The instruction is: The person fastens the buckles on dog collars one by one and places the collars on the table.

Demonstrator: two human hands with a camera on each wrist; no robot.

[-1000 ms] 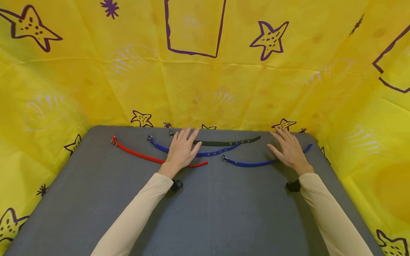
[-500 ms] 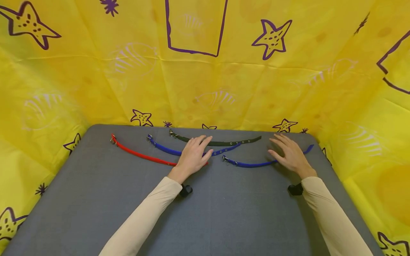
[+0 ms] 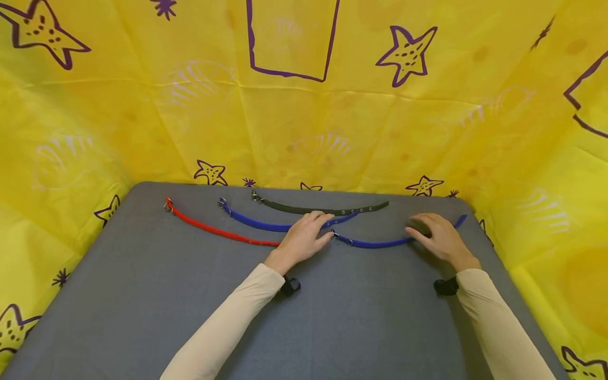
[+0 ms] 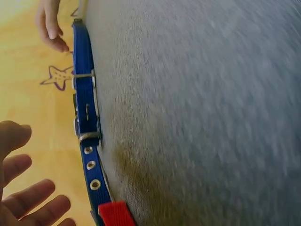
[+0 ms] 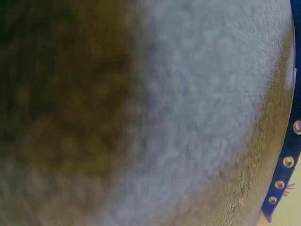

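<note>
Four buckled collars lie stretched out along the far part of the table. My left hand (image 3: 304, 240) is over the tail ends of the red collar (image 3: 204, 227) and the left blue collar (image 3: 261, 225), its thumb close to the buckle of the right blue collar (image 3: 377, 244). In the left wrist view the left fingers (image 4: 35, 200) are spread and hold nothing. My right hand (image 3: 440, 240) hovers over the right blue collar's holed end, fingers loosely bent; that end, with metal eyelets (image 5: 288, 161), shows in the right wrist view. Behind them lies the dark green collar (image 3: 294, 209).
The grey table (image 3: 328, 327) has rounded far corners. A yellow cloth (image 3: 285, 116) with purple starfish drawings hangs behind it and along both sides. A black wrist strap (image 3: 291, 286) shows on the left wrist, another black strap (image 3: 446, 287) on the right.
My left hand has moved right and slightly nearer, from over the left blue and dark green collars toward the right blue collar's buckle. The right hand has come slightly nearer, its fingers more bent.
</note>
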